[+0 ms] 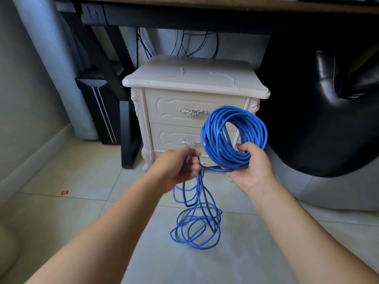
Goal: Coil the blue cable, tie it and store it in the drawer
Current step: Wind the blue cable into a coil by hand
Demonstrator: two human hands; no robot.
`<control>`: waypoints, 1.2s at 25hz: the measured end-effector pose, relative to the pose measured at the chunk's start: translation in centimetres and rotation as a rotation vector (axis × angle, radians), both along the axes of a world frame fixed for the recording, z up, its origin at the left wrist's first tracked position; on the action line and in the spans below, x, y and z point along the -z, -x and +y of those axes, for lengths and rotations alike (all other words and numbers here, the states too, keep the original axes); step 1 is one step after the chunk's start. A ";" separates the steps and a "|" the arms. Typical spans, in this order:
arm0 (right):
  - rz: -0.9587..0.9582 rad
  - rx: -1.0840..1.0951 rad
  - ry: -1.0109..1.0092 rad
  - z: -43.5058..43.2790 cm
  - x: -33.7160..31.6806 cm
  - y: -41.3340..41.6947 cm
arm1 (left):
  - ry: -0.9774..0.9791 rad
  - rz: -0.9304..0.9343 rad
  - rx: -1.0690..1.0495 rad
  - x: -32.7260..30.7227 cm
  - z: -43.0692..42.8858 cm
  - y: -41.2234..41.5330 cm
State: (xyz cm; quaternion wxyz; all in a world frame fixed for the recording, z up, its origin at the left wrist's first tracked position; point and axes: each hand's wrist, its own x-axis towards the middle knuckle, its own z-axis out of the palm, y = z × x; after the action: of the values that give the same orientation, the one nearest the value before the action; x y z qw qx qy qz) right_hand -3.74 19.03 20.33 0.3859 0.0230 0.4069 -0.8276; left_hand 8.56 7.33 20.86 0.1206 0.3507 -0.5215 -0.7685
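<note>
My right hand grips the bottom of a thick upright coil of blue cable, held in front of a cream nightstand. My left hand has its fingers curled round a strand of the same cable just left of the coil. From that hand the loose cable hangs down and lies in tangled loops on the tiled floor. The nightstand's upper drawer and lower drawer are both closed, each with a silver handle.
The nightstand top stands under a dark desk with black wires behind it. A black leather seat fills the right side. A dark computer case and desk leg stand at left. A small red scrap lies on the tiles.
</note>
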 end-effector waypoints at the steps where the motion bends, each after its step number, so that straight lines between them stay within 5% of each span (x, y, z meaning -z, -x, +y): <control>1: -0.004 -0.008 -0.006 0.1 0.1 -0.1 | -0.010 0.033 -0.001 -0.1 -0.6 -0.2; 7: -0.023 -0.074 0.020 -0.3 -0.4 -1.1 | 0.596 -0.173 0.225 1.5 -1.4 -0.4; 10: -0.043 -0.068 0.086 -0.2 -0.7 -1.1 | 0.684 -0.312 0.209 2.7 -2.2 -0.7; 15: -0.091 0.014 0.083 0.3 -1.4 -0.5 | 0.387 -0.605 0.413 4.3 -2.3 -1.2; 23: -0.046 0.051 0.139 0.4 -1.2 0.0 | -0.099 -0.166 0.229 3.1 -1.0 0.1; 30: 0.057 0.165 -0.020 1.4 -0.7 1.9 | 0.009 -0.103 0.045 1.4 -3.2 -0.8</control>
State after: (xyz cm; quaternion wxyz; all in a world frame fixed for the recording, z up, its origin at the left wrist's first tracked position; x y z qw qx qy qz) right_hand -5.65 20.39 21.07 0.3046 0.0368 0.4228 -0.8527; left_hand 9.39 4.12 19.42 0.0778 0.3773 -0.5382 -0.7496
